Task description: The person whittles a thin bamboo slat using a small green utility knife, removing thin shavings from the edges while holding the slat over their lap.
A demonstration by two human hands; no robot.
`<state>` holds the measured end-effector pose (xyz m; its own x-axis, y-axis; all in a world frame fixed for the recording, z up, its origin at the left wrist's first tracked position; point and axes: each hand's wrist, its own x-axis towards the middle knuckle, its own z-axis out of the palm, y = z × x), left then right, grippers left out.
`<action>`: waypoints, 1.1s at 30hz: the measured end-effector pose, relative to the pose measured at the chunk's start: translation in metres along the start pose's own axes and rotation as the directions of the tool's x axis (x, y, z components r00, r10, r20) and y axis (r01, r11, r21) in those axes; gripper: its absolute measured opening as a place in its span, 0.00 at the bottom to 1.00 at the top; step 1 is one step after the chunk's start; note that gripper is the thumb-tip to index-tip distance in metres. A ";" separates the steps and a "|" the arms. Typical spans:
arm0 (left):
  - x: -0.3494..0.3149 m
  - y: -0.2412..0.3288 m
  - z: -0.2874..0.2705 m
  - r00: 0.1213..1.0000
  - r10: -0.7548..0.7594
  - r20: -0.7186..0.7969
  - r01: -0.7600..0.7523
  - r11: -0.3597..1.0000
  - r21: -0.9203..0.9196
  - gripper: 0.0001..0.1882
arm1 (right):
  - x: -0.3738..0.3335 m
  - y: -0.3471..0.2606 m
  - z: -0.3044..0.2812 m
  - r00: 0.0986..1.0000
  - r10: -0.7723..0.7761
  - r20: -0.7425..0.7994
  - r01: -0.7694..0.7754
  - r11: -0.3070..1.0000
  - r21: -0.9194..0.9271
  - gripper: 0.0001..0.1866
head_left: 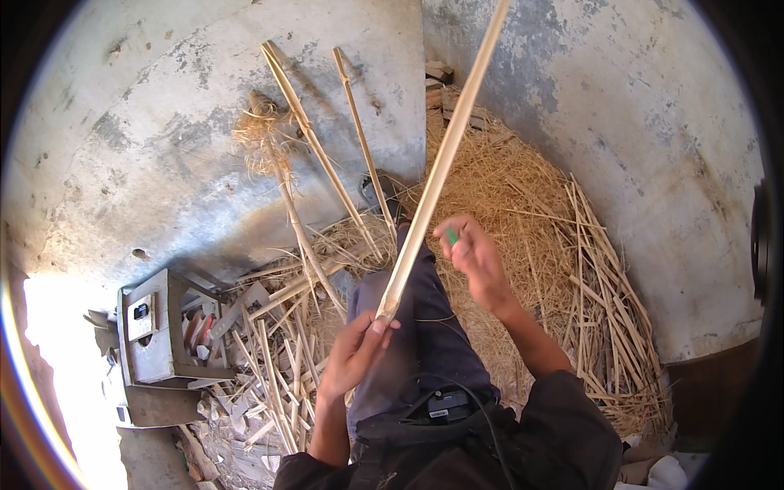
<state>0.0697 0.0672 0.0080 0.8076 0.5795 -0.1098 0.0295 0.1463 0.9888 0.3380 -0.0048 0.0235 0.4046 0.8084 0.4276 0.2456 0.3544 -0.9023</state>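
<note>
Bamboo strip (pixel 443 155), long axis forward-right

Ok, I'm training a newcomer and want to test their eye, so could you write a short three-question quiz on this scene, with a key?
1. Which hand holds the long split pole near its lower end?
2. True or false: the grey box stands to the left of the straw pile.
3. What colour is the small bright patch at the right hand? (a) red (b) green (c) yellow

Key: 1. Left hand; 2. True; 3. b
</note>
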 end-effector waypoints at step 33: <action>-0.001 0.048 0.046 0.980 0.171 -0.097 -0.120 0.912 0.393 0.21 | -0.039 -0.016 0.015 0.910 -0.383 0.162 0.411 0.776 -0.477 0.17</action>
<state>0.0973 0.0365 0.0605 0.7396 0.6711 0.0517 0.1616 -0.2516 0.9542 0.3052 -0.0346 0.0204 0.1315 0.6759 0.7252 0.7776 0.3834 -0.4983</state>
